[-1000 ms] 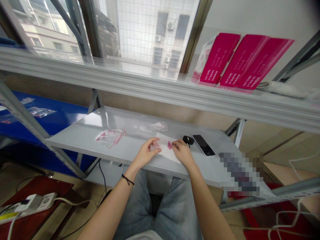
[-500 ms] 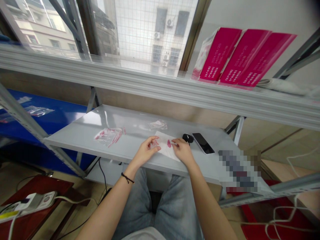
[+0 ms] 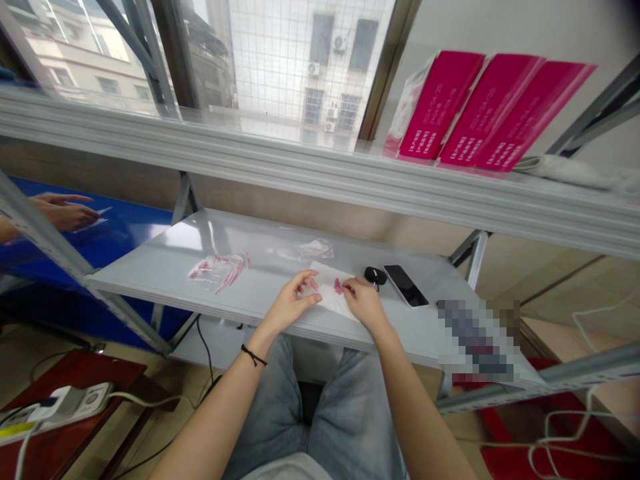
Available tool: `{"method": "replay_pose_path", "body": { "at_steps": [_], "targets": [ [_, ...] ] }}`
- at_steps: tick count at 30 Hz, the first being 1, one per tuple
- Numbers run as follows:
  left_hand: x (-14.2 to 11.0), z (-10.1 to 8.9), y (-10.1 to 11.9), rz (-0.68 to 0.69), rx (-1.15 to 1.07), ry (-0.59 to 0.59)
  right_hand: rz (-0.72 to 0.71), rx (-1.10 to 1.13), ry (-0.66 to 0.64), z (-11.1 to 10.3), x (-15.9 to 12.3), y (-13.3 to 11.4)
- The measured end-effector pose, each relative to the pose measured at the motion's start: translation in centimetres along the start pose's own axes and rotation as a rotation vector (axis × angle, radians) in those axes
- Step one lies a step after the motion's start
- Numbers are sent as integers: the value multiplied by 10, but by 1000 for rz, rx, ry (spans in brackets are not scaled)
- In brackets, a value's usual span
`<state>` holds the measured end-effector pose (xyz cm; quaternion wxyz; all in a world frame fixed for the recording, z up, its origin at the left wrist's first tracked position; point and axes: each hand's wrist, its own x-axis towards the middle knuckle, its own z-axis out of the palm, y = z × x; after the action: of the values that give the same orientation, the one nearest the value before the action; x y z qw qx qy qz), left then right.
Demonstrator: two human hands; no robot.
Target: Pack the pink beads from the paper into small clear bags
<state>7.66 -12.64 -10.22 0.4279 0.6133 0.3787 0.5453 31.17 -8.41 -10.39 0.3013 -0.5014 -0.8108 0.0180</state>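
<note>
My left hand (image 3: 294, 297) is curved around a small clear plastic bag (image 3: 313, 284) with pink in it or on it, held over the left side of a white paper sheet (image 3: 334, 303). A small cluster of pink, bead-like pieces (image 3: 338, 286) lies on the paper. At the right edge of the cluster is my right hand (image 3: 365, 301), its fingertips pinched together; anything between them is too small to make out. Clear bags with pink contents (image 3: 220, 271) are piled to the left, and flat clear bags (image 3: 316, 249) lie behind the paper.
A black item (image 3: 375, 275) and a phone (image 3: 407, 285) lie right of the paper. Above the table runs a metal shelf (image 3: 280, 153) bearing pink boxes (image 3: 443, 107). Another person's hands (image 3: 65, 210) are over the blue table (image 3: 135, 223) at left.
Another person's hands have come in over the blue table at left, with a small clear piece in them. My right fingertips have shifted slightly at the pink cluster; my left hand has barely moved.
</note>
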Motion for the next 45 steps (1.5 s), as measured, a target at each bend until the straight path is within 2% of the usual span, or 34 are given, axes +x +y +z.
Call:
{"method": "replay_pose_path", "body": {
  "at_steps": [8, 16, 22, 25, 29, 33, 37, 45],
  "targets": [
    [-1, 0, 6, 4, 28, -20, 15, -63, -43, 0, 1, -5],
    [1, 1, 5, -8, 37, -11, 9, -67, -77, -10, 5, -8],
    [0, 3, 4, 8, 38, 9, 13, -40, -22, -20, 12, -7],
    [0, 5, 8, -7, 79, 15, -2, 7, -2, -33, 15, -20],
    [1, 10, 12, -19, 146, 52, -34, 91, 1, -55, 23, -51],
    [1, 14, 8, 1, 212, 60, -58, 231, -85, -71, 34, -81],
    [1, 14, 3, 49, 221, 43, -63, 234, -190, -72, 41, -93],
    [1, 13, 7, 61, 226, 8, -86, 254, -215, -64, 39, -92]
  ]
}}
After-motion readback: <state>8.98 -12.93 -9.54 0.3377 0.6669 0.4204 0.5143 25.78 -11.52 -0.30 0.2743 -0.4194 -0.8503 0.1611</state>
